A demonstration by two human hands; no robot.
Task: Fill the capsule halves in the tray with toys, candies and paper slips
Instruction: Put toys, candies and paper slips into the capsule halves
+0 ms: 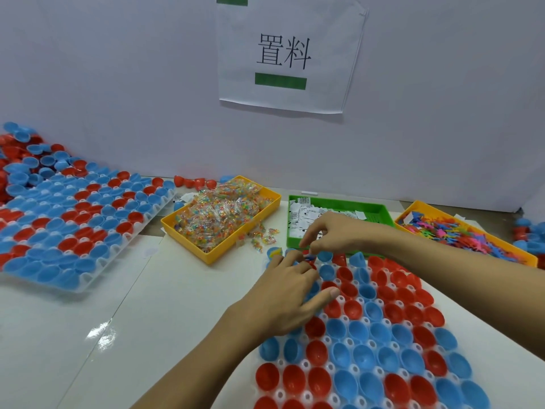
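You are working over a clear tray (380,326) at your 5 o'clock, its cups seating red and blue capsule halves (365,335), open side up; the ones in plain view are showing bare insides. At 12 o'clock a green bin (380,209) is holding paper slips (303,215). At 11 o'clock a yellow bin (177,231) is brimming with wrapped candies (218,215), a few of them spilling onto the table (73,335) beside its near corner. At 2 o'clock a second yellow bin (413,209) is carrying flat coloured toys (448,231). At 9 o'clock another tray (97,270) is sitting full of capsule halves, with loose halves (23,160) heaped behind it at 10 o'clock. A paper sign (289,54) is hanging on the wall at 12 o'clock.

Your right hand (333,234) is hovering over the tray's far edge, thumb and forefinger narrowed to a pinch on a small blue toy piece (309,257). Your left hand (286,293) is lying across the tray's far left cups, fingers spread loosely, its fingertips (331,292) touching the halves and meeting that same small piece just below your right hand; whether it is gripping anything you cannot tell from here
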